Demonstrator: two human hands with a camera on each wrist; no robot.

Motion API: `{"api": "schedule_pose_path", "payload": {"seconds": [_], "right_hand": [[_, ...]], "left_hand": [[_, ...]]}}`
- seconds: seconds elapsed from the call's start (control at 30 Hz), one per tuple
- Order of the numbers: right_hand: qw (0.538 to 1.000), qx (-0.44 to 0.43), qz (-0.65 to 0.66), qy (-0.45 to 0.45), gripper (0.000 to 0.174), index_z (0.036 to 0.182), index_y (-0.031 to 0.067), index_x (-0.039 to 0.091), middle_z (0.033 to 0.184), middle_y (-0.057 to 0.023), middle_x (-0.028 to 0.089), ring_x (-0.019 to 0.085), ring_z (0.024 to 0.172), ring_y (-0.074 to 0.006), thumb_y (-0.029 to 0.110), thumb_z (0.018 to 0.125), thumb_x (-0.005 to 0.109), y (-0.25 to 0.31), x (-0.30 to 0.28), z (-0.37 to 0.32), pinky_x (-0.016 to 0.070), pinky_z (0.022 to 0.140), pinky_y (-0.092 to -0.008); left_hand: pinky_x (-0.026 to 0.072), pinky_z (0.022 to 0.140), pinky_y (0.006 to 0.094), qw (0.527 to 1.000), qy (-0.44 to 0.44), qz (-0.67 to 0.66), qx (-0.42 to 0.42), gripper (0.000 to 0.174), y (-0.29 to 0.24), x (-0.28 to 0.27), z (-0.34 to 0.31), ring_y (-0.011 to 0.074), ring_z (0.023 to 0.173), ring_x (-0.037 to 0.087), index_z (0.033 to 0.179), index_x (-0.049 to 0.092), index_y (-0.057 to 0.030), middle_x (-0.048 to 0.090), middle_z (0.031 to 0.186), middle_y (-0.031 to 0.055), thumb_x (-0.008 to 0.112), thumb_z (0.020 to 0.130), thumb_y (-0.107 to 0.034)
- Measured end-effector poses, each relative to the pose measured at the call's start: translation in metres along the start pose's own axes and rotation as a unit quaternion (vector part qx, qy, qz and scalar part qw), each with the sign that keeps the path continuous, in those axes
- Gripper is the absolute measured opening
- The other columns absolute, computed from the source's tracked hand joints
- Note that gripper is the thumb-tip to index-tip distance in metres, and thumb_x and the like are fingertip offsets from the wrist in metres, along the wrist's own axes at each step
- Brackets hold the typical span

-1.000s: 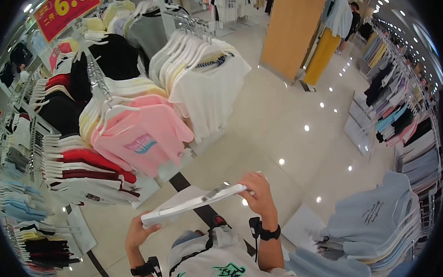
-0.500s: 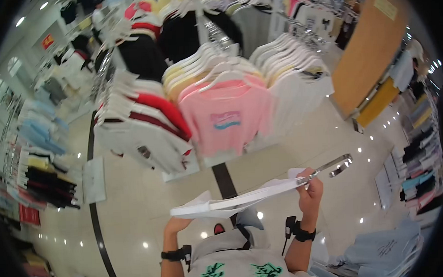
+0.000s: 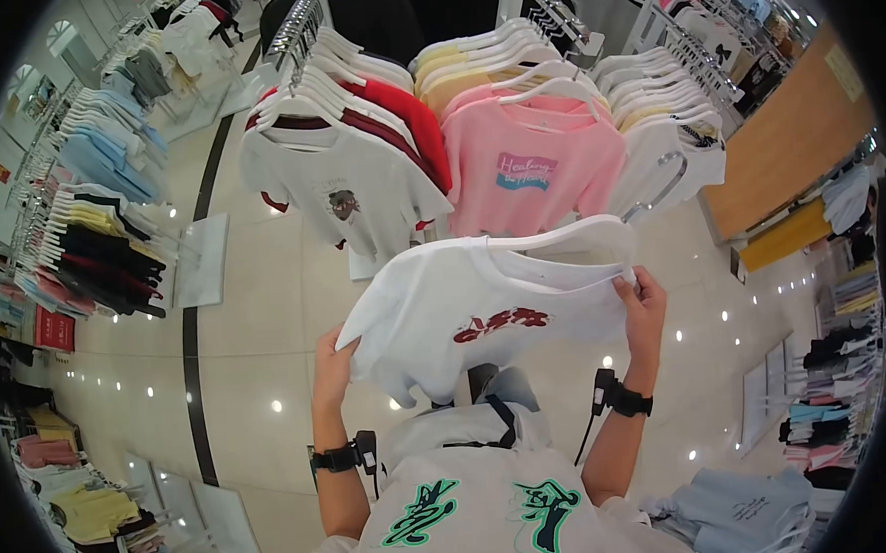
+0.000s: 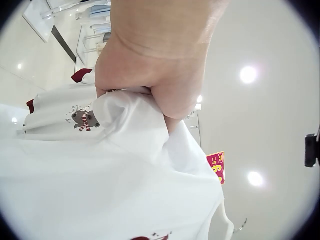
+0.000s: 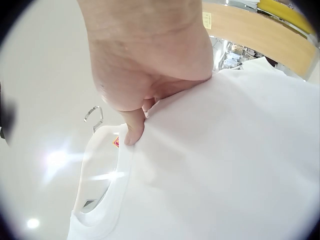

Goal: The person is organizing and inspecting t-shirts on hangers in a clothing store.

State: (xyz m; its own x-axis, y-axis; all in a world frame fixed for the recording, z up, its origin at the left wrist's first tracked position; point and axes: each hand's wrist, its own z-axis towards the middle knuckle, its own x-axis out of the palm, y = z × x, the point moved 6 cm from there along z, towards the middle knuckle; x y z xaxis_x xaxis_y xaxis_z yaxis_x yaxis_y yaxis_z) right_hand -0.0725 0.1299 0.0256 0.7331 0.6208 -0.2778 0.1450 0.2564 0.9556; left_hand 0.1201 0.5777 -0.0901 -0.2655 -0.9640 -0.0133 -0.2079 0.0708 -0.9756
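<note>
A white T-shirt [image 3: 415,308] with a dark red print hangs on a white hanger [image 3: 561,235] whose metal hook points up and right, in front of the body. The left hand [image 3: 336,367] pinches the shirt at its left shoulder or sleeve; in the left wrist view that hand [image 4: 155,75] has fabric bunched under its fingers. At the collar's right end, the right hand [image 3: 645,311] grips the shirt. The right wrist view shows the right hand's thumb [image 5: 134,131] on the cloth beside the neckline; its other fingers are mostly hidden.
Straight ahead, a rack holds a white printed shirt [image 3: 343,192], a pink shirt [image 3: 527,167] and white tops [image 3: 668,165]. More racks line both sides. A wooden panel [image 3: 787,148] stands at the right, and light blue shirts [image 3: 741,511] are at the lower right.
The shirt, seen nearly edge-on before, now shows its printed front, with the hanger tilted up. The view has swung left and closer to the rack. Both hands keep hold.
</note>
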Motion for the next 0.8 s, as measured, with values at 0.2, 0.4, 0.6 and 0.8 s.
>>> {"api": "schedule_pose_path", "payload": {"seconds": [0.2, 0.4, 0.6, 0.8], "right_hand": [[0.997, 0.022, 0.065, 0.017, 0.02, 0.101, 0.0001, 0.069, 0.074, 0.0088, 0.051, 0.039, 0.066, -0.002, 0.016, 0.092, 0.076, -0.021, 0.012, -0.007, 0.03, 0.059, -0.0212], [0.997, 0.04, 0.059, -0.015, 0.02, 0.104, -0.0014, 0.069, 0.076, 0.0078, 0.054, 0.04, 0.067, -0.002, 0.013, 0.092, 0.075, -0.022, 0.009, -0.03, 0.032, 0.06, -0.0216], [0.999, 0.04, 0.028, -0.019, 0.02, 0.103, -0.0026, 0.069, 0.074, 0.0068, 0.055, 0.041, 0.067, -0.0023, 0.013, 0.092, 0.075, -0.019, 0.005, -0.036, 0.0324, 0.06, -0.0222], [0.999, 0.038, 0.013, -0.027, 0.019, 0.1, -0.0028, 0.07, 0.074, 0.0067, 0.055, 0.042, 0.066, -0.002, 0.013, 0.091, 0.075, -0.03, -0.009, -0.023, 0.0326, 0.059, -0.022]], "left_hand": [[0.0493, 0.084, 0.0262, 0.999, 0.03, -0.032, 0.005, 0.027, -0.013, -0.008, -0.001, 0.0103, 0.093, 0.064, 0.12, 0.07, 0.0041, 0.073, 0.103, 0.0048, 0.061, 0.097, -0.007], [0.0481, 0.079, 0.025, 0.996, -0.042, -0.081, -0.001, 0.021, 0.0, -0.014, 0.005, 0.0092, 0.089, 0.063, 0.112, 0.072, 0.0027, 0.071, 0.097, 0.0027, 0.06, 0.098, -0.007], [0.047, 0.078, 0.0249, 0.997, 0.025, -0.065, 0.034, 0.012, -0.009, -0.017, 0.021, 0.0087, 0.086, 0.06, 0.104, 0.069, 0.0, 0.068, 0.093, 0.0005, 0.06, 0.097, -0.005], [0.0439, 0.063, 0.0224, 0.995, -0.043, 0.069, 0.053, 0.012, -0.053, -0.042, 0.001, 0.0056, 0.071, 0.055, 0.106, 0.066, -0.0017, 0.066, 0.085, -0.002, 0.065, 0.095, -0.006]]}}
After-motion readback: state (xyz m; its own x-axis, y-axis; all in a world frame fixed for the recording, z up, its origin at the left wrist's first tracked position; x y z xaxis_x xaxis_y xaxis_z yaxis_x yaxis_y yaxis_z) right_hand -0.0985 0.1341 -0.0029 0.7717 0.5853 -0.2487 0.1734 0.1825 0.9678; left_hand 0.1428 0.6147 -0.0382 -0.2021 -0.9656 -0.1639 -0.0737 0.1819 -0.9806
